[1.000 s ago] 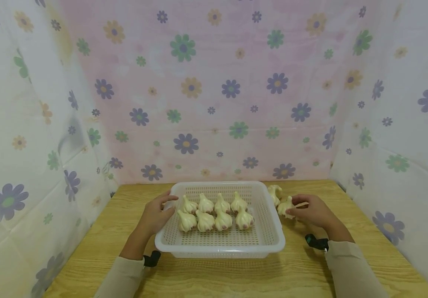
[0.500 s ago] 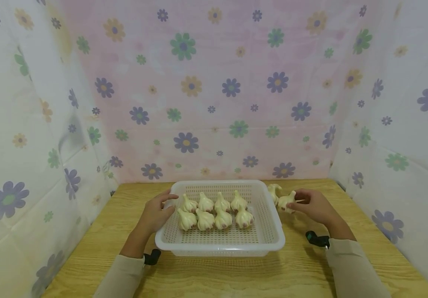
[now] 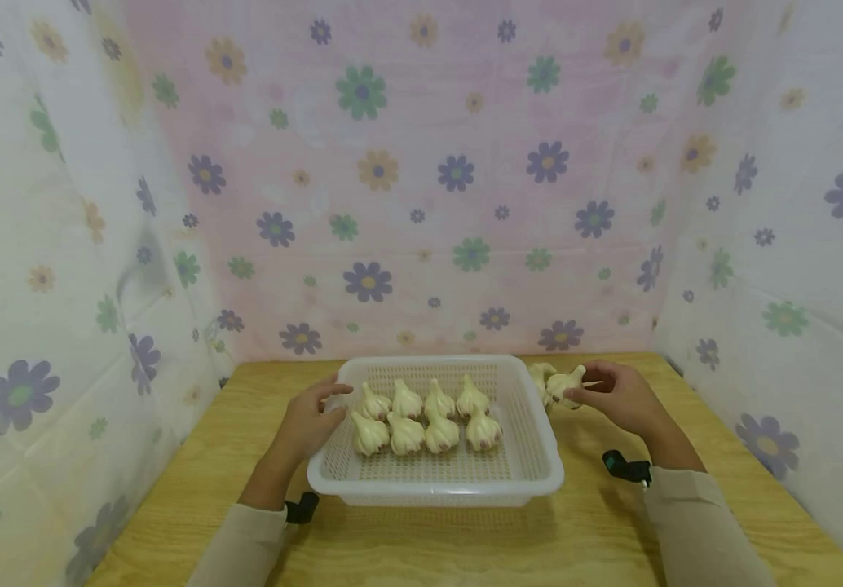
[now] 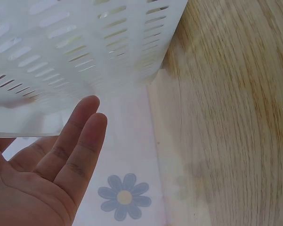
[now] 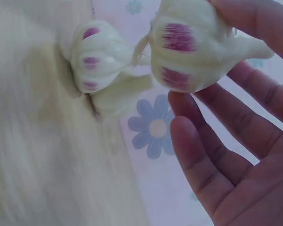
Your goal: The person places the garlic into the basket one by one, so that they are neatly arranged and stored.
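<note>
My right hand point(image 3: 625, 399) pinches a garlic bulb point(image 3: 564, 386) between thumb and fingers, just right of the basket. Purple patches show on that bulb point(image 5: 181, 44) in the right wrist view, its stem pointing toward the palm. My left hand point(image 3: 309, 425) holds the left rim of a white plastic basket point(image 3: 436, 489). Thumb and forefinger lie at the rim, while other fingers point(image 4: 80, 150) extend along the slotted outer wall. Inside the basket, several garlic bulbs point(image 3: 442, 434) stand in two rows, stems up, with bare floor in front and at the right.
Beyond the held bulb, more garlic point(image 5: 96, 56) lies on the wooden table point(image 3: 421, 546), close to the basket's right side and partly hidden in the head view. Flower-patterned cloth point(image 3: 407, 204) encloses the table at the back and both sides.
My right hand has lifted the garlic bulb up off the table and moved slightly away from me; the bulb has tilted, stem toward the right. The left hand and basket stay put.
</note>
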`<state>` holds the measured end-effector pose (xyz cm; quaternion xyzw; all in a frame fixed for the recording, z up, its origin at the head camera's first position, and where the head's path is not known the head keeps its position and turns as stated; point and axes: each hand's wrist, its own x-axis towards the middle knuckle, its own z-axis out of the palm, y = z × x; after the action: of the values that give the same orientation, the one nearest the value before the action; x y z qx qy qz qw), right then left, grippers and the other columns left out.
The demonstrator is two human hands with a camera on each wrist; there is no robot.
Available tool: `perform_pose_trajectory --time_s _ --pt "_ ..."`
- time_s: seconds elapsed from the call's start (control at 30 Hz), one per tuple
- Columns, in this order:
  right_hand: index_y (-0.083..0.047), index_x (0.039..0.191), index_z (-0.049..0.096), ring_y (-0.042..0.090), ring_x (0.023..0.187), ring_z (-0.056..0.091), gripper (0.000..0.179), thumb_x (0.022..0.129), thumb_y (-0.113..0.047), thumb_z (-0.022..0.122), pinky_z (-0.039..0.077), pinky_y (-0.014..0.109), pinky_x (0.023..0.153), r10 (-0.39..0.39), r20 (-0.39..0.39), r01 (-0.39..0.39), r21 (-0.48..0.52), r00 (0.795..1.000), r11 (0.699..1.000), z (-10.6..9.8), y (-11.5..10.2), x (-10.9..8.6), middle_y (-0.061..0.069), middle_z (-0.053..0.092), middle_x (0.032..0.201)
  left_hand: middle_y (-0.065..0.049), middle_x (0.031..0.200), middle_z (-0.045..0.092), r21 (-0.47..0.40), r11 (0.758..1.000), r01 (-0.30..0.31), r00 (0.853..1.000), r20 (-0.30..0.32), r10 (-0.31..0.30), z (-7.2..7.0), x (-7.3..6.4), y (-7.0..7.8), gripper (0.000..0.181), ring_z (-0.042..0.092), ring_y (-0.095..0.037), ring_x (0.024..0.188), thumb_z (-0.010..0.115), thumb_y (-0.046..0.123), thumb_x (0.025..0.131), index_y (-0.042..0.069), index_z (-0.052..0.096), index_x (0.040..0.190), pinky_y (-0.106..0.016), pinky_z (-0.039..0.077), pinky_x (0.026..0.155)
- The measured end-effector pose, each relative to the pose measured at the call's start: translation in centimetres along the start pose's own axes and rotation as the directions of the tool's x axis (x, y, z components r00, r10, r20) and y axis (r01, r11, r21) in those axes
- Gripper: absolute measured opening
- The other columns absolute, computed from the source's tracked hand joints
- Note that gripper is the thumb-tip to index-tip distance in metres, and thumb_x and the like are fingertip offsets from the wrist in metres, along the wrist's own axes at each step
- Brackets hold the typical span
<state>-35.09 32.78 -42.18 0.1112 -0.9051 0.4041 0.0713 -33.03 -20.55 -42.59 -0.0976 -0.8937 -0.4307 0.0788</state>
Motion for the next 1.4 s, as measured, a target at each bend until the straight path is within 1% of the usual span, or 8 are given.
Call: perform_pose_trajectory --time_s 0.1,0.3,0.47,0.67,0.83,1.03,1.23,1.4 --pt "-0.014 0.129 0.067 0.039 0.115 0.07 0.052 0.093 -0.052 0.072 0.059 0.058 0.091 -0.043 -0.013 0.044 0.019 0.999 0.999 -0.4 -0.7 0.5 0.017 0.064 0.137 -0.006 0.167 0.038 -0.004 1.0 -0.004 1.0 0.002 0.004 0.1 0.0 -0.1 0.038 0.058 -0.048 0.132 0.062 0.019 0.099 0.015 0.068 0.137 -0.045 0.062 0.087" --pt "-0.015 0.132 0.065 0.037 0.112 0.071 0.055 0.092 -0.051 0.073 0.059 0.057 0.09 -0.094 -0.001 0.094 0.003 0.996 0.996 -1.0 -3.6 1.7 0.015 0.065 0.133 -0.006 0.166 0.038 0.01 1.0 -0.013 1.0 -0.007 0.013 0.0 -0.2 -0.3 0.038 0.056 -0.049 0.133 0.062 0.018 0.099 0.016 0.068 0.136 -0.049 0.061 0.09" --pt "-0.016 0.131 0.066 0.034 0.11 0.072 0.055 0.091 -0.052 0.075 0.06 0.054 0.088 -0.115 0.013 0.115 -0.01 0.993 0.993 -1.2 -6.1 2.1 0.013 0.068 0.128 -0.005 0.166 0.038 0.001 1.0 0.0 1.0 -0.005 0.0 0.0 -0.2 0.0 0.039 0.056 -0.05 0.132 0.061 0.018 0.098 0.017 0.068 0.136 -0.046 0.061 0.088" --pt "-0.02 0.123 0.07 0.028 0.104 0.073 0.048 0.087 -0.052 0.079 0.062 0.047 0.084 -0.149 0.056 0.149 0.003 0.987 0.989 -0.7 -8.2 3.2 0.008 0.071 0.12 -0.007 0.166 0.038 -0.024 1.0 0.001 1.0 -0.009 -0.002 0.0 -0.2 -0.2 0.037 0.067 -0.039 0.119 0.062 0.017 0.099 0.016 0.069 0.135 -0.036 0.062 0.074" --pt "-0.022 0.121 0.071 0.025 0.101 0.074 0.045 0.086 -0.049 0.081 0.063 0.044 0.081 -0.183 0.119 0.187 -0.026 0.976 0.982 -0.1 -9.7 3.7 0.006 0.072 0.118 -0.008 0.166 0.039 -0.04 0.999 -0.003 1.0 -0.007 0.003 0.1 -0.3 -0.3 0.037 0.067 -0.039 0.119 0.062 0.018 0.099 0.016 0.069 0.134 -0.038 0.063 0.073" --pt "-0.023 0.119 0.072 0.024 0.103 0.074 0.044 0.085 -0.049 0.082 0.063 0.043 0.079 -0.207 0.186 0.221 -0.058 0.961 0.974 0.5 -11.3 4.1 0.006 0.072 0.119 -0.009 0.165 0.041 -0.012 1.0 -0.016 1.0 -0.026 0.016 0.4 -0.3 -0.6 0.037 0.06 -0.048 0.129 0.063 0.018 0.098 0.016 0.069 0.134 -0.045 0.063 0.083" --pt "-0.022 0.12 0.071 0.028 0.108 0.072 0.044 0.085 -0.045 0.083 0.063 0.042 0.082 -0.214 0.237 0.232 -0.048 0.948 0.972 1.5 -11.8 4.5 0.007 0.07 0.124 -0.011 0.164 0.042 -0.013 0.999 -0.03 0.999 -0.044 0.029 0.6 -0.3 -0.5 0.036 0.058 -0.051 0.13 0.063 0.016 0.098 0.016 0.07 0.133 -0.046 0.062 0.086" --pt "-0.021 0.121 0.071 0.025 0.103 0.073 0.045 0.084 -0.043 0.085 0.063 0.042 0.082 -0.227 0.28 0.247 -0.04 0.933 0.968 2.7 -12.5 4.6 0.007 0.071 0.122 -0.01 0.163 0.043 -0.012 1.0 -0.027 0.999 -0.045 0.027 0.5 -0.3 -0.4 0.036 0.054 -0.052 0.134 0.064 0.016 0.097 0.014 0.07 0.133 -0.054 0.058 0.098"
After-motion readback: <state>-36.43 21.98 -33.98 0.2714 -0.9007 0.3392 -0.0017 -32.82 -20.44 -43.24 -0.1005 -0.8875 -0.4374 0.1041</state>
